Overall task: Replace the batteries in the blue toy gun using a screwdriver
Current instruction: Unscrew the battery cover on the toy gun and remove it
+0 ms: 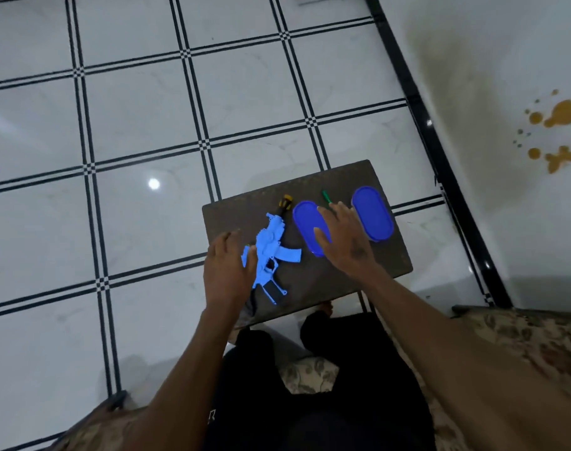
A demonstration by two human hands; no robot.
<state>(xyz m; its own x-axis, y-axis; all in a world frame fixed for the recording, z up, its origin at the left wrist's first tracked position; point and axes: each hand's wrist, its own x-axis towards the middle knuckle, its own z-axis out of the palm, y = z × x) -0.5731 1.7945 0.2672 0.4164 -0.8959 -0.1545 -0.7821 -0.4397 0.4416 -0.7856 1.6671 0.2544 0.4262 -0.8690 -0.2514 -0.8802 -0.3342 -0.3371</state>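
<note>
The blue toy gun point(271, 252) lies on a small dark table point(342, 275), muzzle pointing away from me. My left hand point(228, 271) hovers over the gun's left side with fingers straight, covering part of it. A screwdriver with a yellow and black handle point(285, 202) lies just beyond the gun's muzzle. My right hand point(342, 239) is spread flat between two blue oval lids, its thumb over the left lid point(305, 222). A second, green-handled screwdriver point(326, 196) pokes out past my right fingertips.
The right blue oval lid point(372, 213) sits on a container near the table's right edge. White tiled floor with black lines surrounds the table. A stained wall with a black skirting runs along the right. My knees are under the table's near edge.
</note>
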